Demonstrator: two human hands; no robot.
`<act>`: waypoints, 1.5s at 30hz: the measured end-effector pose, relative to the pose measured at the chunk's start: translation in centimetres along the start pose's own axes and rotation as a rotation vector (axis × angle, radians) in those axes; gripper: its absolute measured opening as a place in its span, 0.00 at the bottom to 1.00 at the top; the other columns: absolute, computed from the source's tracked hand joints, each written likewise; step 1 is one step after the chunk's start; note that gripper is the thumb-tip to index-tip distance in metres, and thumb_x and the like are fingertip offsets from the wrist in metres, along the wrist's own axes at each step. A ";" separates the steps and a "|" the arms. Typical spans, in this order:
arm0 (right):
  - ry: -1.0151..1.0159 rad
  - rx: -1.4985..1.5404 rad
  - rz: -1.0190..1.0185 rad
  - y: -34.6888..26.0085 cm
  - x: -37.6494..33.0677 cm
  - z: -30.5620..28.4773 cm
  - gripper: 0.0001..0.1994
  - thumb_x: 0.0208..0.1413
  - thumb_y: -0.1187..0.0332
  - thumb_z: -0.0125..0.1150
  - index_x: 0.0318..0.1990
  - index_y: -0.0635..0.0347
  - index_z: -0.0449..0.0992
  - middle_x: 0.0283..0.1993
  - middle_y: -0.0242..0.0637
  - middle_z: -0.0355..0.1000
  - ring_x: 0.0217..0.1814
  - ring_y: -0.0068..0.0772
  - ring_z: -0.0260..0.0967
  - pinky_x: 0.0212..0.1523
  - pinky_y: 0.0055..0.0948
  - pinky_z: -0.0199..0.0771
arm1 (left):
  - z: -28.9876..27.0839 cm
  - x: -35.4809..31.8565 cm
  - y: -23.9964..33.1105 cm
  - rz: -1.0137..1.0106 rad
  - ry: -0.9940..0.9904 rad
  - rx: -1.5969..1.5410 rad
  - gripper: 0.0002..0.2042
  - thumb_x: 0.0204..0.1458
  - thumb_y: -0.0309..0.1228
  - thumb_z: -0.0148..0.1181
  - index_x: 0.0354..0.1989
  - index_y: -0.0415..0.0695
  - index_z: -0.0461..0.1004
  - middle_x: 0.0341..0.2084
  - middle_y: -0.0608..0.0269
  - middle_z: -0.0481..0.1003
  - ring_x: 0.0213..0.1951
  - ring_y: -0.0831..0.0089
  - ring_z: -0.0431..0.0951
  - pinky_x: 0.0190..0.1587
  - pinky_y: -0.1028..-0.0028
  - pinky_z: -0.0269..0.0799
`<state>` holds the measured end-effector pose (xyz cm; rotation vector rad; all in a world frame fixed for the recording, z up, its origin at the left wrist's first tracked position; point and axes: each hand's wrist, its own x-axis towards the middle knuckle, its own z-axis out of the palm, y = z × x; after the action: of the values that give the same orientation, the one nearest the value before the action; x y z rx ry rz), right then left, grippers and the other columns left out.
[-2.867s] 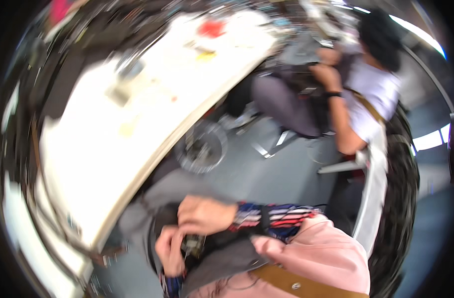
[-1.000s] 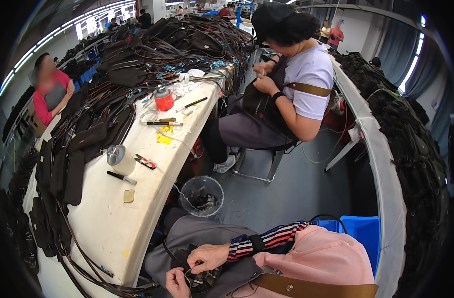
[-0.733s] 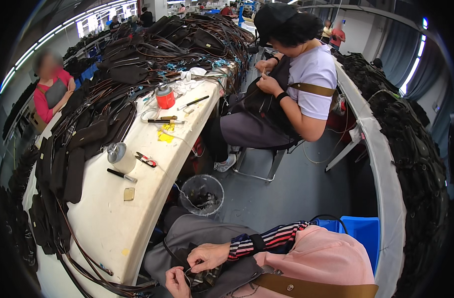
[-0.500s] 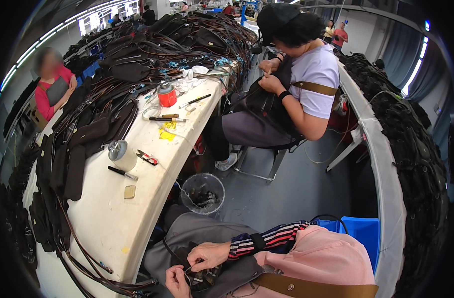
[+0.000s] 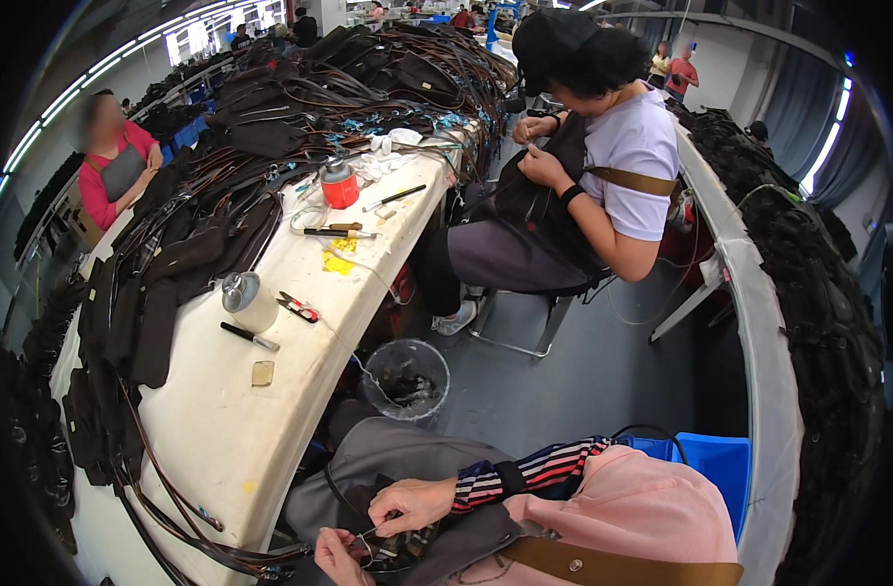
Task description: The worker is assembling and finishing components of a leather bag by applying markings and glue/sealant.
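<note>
In my lap lies a dark fabric piece [image 5: 419, 539], perhaps a bag, over a grey apron [image 5: 407, 451]. My left hand [image 5: 341, 559], low in the picture, has its fingers pinched at the piece's edge. Just right of it and a little higher, my right hand [image 5: 411, 505] is closed, thumb and fingertips together. A thin pale strand [image 5: 365, 543] shows between the two sets of fingertips; whether it is thread or something stiffer I cannot tell. The far ends of my left fingers are partly hidden by the cloth.
Left of me runs a white table [image 5: 207, 420] with a grey-topped bottle [image 5: 251, 301], red-handled snips [image 5: 297, 307], a black marker [image 5: 249, 336] and heaped dark straps [image 5: 158, 332]. A clear bin [image 5: 405, 381] stands on the floor. Ahead, a seated co-worker [image 5: 622, 176] handles dark cloth.
My left hand has shifted slightly left, away from my right, and more of the pale strand shows between them. The co-worker's hands are a little farther apart. The view has shifted slightly.
</note>
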<state>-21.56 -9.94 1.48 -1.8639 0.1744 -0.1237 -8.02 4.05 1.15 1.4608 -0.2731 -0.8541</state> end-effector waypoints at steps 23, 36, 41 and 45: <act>0.074 -0.156 -0.520 -3.6 0.1 0.0 0.10 0.53 0.66 0.54 0.24 0.62 0.65 0.26 0.38 0.62 0.32 0.40 0.61 0.33 0.34 0.63 | -2.1 0.3 1.7 -0.165 -0.336 0.081 0.06 0.56 0.31 0.52 0.34 0.42 0.70 0.23 0.67 0.68 0.24 0.82 0.66 0.24 0.82 0.60; 0.232 -0.300 -0.462 -5.5 2.5 -2.9 0.07 0.50 0.69 0.57 0.27 0.61 0.67 0.26 0.39 0.63 0.31 0.42 0.64 0.32 0.34 0.64 | -0.9 -0.6 2.3 0.262 0.060 0.162 0.11 0.59 0.32 0.45 0.29 0.38 0.68 0.23 0.65 0.70 0.20 0.83 0.69 0.23 0.84 0.65; 0.141 -0.302 -0.360 -4.6 3.4 -2.7 0.08 0.52 0.68 0.55 0.28 0.62 0.67 0.25 0.40 0.64 0.31 0.42 0.64 0.32 0.35 0.64 | -1.1 -1.0 2.2 0.139 -0.009 0.045 0.25 0.62 0.45 0.35 0.35 0.32 0.71 0.26 0.58 0.74 0.27 0.76 0.72 0.34 0.77 0.67; 0.163 -0.285 -0.219 -4.0 3.2 -2.5 0.08 0.53 0.68 0.53 0.27 0.63 0.68 0.25 0.40 0.65 0.30 0.42 0.65 0.32 0.36 0.64 | -0.5 -0.6 1.3 0.069 -0.030 -0.047 0.31 0.62 0.50 0.28 0.36 0.32 0.71 0.28 0.60 0.73 0.30 0.77 0.70 0.36 0.77 0.65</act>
<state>-18.65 -11.67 6.06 -2.1548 0.1029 -0.4214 -7.72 4.68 2.50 1.3886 -0.3223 -0.8214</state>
